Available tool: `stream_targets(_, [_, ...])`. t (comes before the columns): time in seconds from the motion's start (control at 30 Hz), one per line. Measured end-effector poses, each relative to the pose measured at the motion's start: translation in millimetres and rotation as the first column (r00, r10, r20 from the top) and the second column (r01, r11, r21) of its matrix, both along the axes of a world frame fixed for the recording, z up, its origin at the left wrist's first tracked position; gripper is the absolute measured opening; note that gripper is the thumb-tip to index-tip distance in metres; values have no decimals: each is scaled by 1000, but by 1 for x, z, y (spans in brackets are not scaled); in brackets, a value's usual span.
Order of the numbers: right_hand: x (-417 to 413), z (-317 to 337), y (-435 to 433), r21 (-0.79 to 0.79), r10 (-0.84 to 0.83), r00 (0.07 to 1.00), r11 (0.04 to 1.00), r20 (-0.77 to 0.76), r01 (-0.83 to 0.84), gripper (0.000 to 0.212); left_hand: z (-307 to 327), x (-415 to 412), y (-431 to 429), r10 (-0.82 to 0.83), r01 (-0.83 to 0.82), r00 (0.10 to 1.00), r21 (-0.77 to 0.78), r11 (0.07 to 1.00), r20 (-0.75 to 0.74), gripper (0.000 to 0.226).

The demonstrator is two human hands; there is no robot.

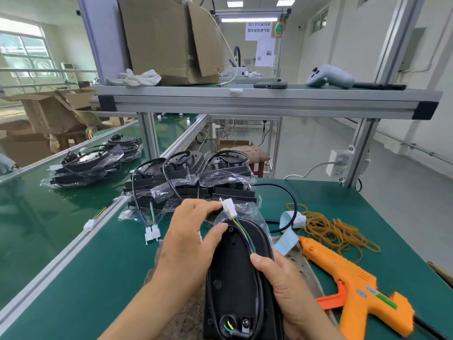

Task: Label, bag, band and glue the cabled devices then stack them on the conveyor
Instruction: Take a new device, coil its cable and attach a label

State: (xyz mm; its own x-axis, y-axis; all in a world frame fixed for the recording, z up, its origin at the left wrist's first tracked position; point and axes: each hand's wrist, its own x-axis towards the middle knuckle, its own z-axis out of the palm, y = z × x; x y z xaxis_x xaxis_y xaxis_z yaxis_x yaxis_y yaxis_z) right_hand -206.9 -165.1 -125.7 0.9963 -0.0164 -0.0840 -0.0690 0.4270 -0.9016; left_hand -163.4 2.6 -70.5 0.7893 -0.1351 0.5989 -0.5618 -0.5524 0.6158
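1. Work item. The black device (235, 266) lies lengthwise on a brownish pad (181, 315) at the near edge of the green table (367, 200), between both hands. Its far end sits partly inside a clear bag (255, 217). Coloured wires (244, 234) run along its face to a white connector (229, 208) at the far end.

2. Grip state. I see the left hand (188, 236) closed on the device's far end: thumb on the face, fingers curled behind, forefinger tip touching the connector. The right hand (289, 285) clasps the device's right edge, thumb pressed onto the wires.

3. Surroundings, right. An orange glue gun (355, 285) lies just beside the right hand. Beyond it lies a loose heap of rubber bands (335, 229), with a pale blue label roll (291, 220) next to the bag.

4. Surroundings, far. A stack of bagged devices (196, 182) stands directly beyond the hands, with cables and connectors trailing towards the near left.

5. Surroundings, left. The conveyor (36, 217) carries further bagged stacks (85, 168), well apart from the hands.

6. Overhead. An aluminium shelf (245, 99) spans the station, bearing a cardboard box (166, 40), white gloves (139, 78) and a grey controller (328, 76).
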Motion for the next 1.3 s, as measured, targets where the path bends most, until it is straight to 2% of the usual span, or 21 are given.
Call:
stream_targets(0.1, [-1,2,-1,5,28,999,1000,-24,-28,30,-4,5,3,-58,54,996,-44,998,-74,41])
stream_targets(0.17, [-1,1,-1,31,57,997,998,-42,-56,32,-9,5,2,-101,74,972,-131,989,-211,41])
stream_targets(0.23, [-3,0,-1,72,101,992,993,-70,-96,37,-15,6,-1,-166,79,909,-233,969,-382,35])
stream_targets(0.3, [-4,0,0,102,161,983,983,-87,-152,46,-22,6,-3,-226,78,840,-304,950,-492,36])
stream_targets(0.43, [-5,1,-5,90,268,956,962,-118,-258,49,-32,3,-4,-307,112,789,-368,923,-532,33])
stream_targets(0.57, [-3,5,-15,-12,335,914,938,-230,-347,41,-39,5,-4,-349,181,745,-331,926,-569,26])
stream_targets(0.67, [-1,6,-18,-221,318,894,892,-314,-395,47,-47,13,-2,-320,157,715,-303,940,-621,14])
stream_targets(0.73, [0,7,-20,-476,235,917,797,-322,-371,43,-55,16,-1,-271,130,712,-258,957,-648,12])
stream_targets(0.8, [2,8,-22,-686,189,941,646,-281,-335,32,-62,17,1,-213,122,726,-182,976,-654,10])
stream_targets(0.87, [5,7,-23,-845,130,961,459,-243,-275,42,-66,20,3,-122,126,761,-39,991,-638,21])
stream_targets(0.93, [8,5,-23,-916,94,969,318,-228,-246,50,-66,25,5,-74,153,791,78,985,-608,31])
stream_targets(0.97, [9,3,-23,-926,93,970,288,-226,-244,52,-66,27,5,-81,174,788,95,980,-610,37])
stream_targets(1.03, [10,3,-28,-931,76,977,296,-200,-213,52,-67,30,5,-64,167,771,104,980,-633,48])
stream_targets(1.13, [15,3,-39,-952,-53,997,303,-48,-30,37,-72,30,8,8,69,778,98,993,-628,59])
stream_targets(1.2, [23,3,-42,-969,-96,994,231,60,81,32,-72,27,8,17,48,797,91,995,-603,71])
stream_targets(1.3, [39,4,-36,-993,-45,999,119,20,25,57,-65,25,6,33,32,839,110,993,-543,76])
